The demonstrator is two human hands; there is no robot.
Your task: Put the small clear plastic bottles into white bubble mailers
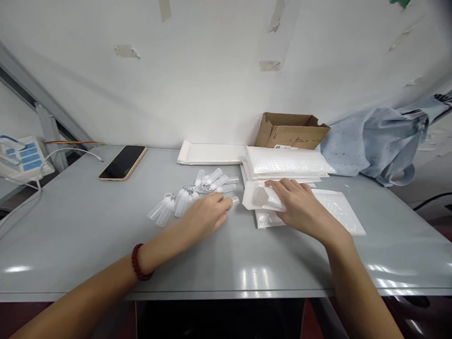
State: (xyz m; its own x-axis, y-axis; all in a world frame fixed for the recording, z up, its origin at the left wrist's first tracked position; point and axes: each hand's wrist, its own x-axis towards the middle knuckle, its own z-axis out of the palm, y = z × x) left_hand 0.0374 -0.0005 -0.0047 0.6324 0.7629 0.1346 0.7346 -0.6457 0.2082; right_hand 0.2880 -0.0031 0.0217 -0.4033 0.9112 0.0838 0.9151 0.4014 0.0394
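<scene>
My left hand (206, 214) pinches a small clear plastic bottle (233, 201) at the edge of a pile of several such bottles (192, 193) on the grey table (88, 226). My right hand (300, 207) grips the open mouth of a white bubble mailer (261, 197), which lies on top of another flat mailer (335, 207). The bottle's tip points at the mailer's opening, a short gap away. A dark red bead bracelet (138, 263) sits on my left wrist.
A stack of white bubble mailers (286, 162) lies behind my right hand, with a flat white mailer (208, 153) to its left. An open cardboard box (289, 131) stands against the wall. A phone (123, 162) lies far left. Blue cloth (384, 141) is heaped at the right.
</scene>
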